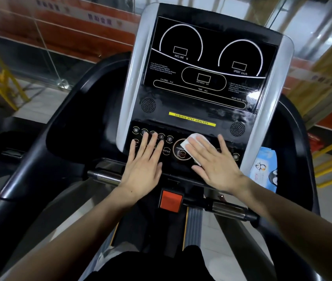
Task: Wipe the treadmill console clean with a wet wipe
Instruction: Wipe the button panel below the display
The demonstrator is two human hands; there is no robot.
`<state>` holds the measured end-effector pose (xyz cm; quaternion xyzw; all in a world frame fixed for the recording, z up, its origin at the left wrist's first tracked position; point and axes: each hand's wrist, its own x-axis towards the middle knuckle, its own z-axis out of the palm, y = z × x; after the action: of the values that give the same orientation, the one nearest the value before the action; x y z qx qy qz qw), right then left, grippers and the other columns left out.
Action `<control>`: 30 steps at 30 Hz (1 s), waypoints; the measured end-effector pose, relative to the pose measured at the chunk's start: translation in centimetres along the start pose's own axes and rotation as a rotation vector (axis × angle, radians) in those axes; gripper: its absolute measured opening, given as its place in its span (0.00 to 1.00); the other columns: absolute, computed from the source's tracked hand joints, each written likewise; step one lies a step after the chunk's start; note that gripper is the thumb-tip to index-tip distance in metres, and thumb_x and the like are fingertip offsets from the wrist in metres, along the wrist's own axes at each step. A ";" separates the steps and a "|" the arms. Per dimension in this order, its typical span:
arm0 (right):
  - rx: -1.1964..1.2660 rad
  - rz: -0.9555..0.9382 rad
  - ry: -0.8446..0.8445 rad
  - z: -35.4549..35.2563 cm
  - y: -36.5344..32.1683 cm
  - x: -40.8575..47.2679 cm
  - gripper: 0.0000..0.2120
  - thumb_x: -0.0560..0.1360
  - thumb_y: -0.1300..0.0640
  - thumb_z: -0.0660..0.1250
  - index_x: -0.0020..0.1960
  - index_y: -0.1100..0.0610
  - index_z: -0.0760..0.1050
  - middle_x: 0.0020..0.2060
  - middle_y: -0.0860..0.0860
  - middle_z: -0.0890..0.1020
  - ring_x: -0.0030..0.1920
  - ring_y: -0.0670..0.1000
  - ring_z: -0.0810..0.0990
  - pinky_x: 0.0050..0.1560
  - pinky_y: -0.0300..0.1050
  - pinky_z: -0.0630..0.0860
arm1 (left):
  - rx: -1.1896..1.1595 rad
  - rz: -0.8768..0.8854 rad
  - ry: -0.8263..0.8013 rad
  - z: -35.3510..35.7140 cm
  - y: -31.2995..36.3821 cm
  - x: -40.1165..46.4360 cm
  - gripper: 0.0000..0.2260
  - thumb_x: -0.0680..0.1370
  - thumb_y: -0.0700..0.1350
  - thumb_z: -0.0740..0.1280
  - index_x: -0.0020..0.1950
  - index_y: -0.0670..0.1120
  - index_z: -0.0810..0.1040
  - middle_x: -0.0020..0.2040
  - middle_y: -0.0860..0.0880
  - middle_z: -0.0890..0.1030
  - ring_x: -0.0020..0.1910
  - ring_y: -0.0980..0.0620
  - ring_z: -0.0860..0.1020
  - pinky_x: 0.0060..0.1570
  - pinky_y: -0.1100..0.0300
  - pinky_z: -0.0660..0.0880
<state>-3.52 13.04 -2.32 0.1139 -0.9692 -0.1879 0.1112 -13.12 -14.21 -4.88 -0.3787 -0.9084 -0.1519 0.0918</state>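
- The black glossy treadmill console (201,82) with silver-grey side panels fills the upper middle of the view, its dial panel towards 12 o'clock and its button panel just below centre.
- The right hand (215,159) lies flat on the button panel at about 3 o'clock from the left hand, fingers spread, palm pressing the white folded wet wipe (193,142) against the panel.
- The wipe shows past the fingertips towards 11 o'clock, overlapping the large round copper-ringed button (181,154).
- The left hand (145,159) rests flat and open on the left button rows, fingers spread and holding nothing, its fingertips over the small round numbered buttons (169,138).
- A yellow strip label (191,119) reading "ALWAYS STAY HEALTHY" sits at 12 o'clock from both hands.
- A blue-and-white soft wipe packet (265,169) printed with penguins lies at 3 o'clock from the right hand, beside the console.
- An orange-red square button (170,201) sits at 6 o'clock, below and between the wrists.
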 end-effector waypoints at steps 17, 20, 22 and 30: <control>-0.025 -0.240 -0.036 1.1 -2.2 0.0 0.33 0.86 0.39 0.51 0.86 0.51 0.46 0.85 0.50 0.49 0.85 0.53 0.47 0.81 0.70 0.43 | -0.015 -0.027 -0.011 0.0 -0.3 -1.5 0.30 0.84 0.49 0.59 0.84 0.45 0.53 0.86 0.45 0.45 0.84 0.43 0.39 0.81 0.39 0.47; -0.039 -0.203 -0.005 -0.1 -0.6 1.7 0.32 0.86 0.40 0.51 0.86 0.50 0.47 0.85 0.49 0.52 0.84 0.51 0.50 0.81 0.69 0.42 | -0.011 -0.039 -0.005 0.0 -0.4 -1.6 0.30 0.84 0.49 0.58 0.84 0.45 0.54 0.86 0.45 0.45 0.84 0.43 0.39 0.81 0.39 0.48; -0.045 -0.117 0.015 -1.0 0.1 2.8 0.31 0.87 0.41 0.50 0.86 0.51 0.47 0.85 0.50 0.52 0.85 0.51 0.50 0.80 0.69 0.40 | -0.019 -0.035 -0.002 0.0 -0.4 -1.6 0.30 0.84 0.49 0.59 0.84 0.45 0.54 0.86 0.45 0.45 0.84 0.43 0.39 0.81 0.39 0.48; 0.006 -0.229 -0.033 0.6 -3.4 1.0 0.30 0.87 0.41 0.48 0.85 0.51 0.50 0.85 0.50 0.52 0.85 0.52 0.47 0.81 0.68 0.41 | 0.025 -0.025 -0.022 -0.2 -1.6 -1.8 0.30 0.84 0.50 0.58 0.84 0.45 0.54 0.86 0.45 0.47 0.84 0.42 0.40 0.81 0.38 0.47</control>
<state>-4.03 9.90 -4.02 0.2211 -0.9521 -0.1982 0.0729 -12.97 -16.51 -5.51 -0.3678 -0.9158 -0.1375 0.0844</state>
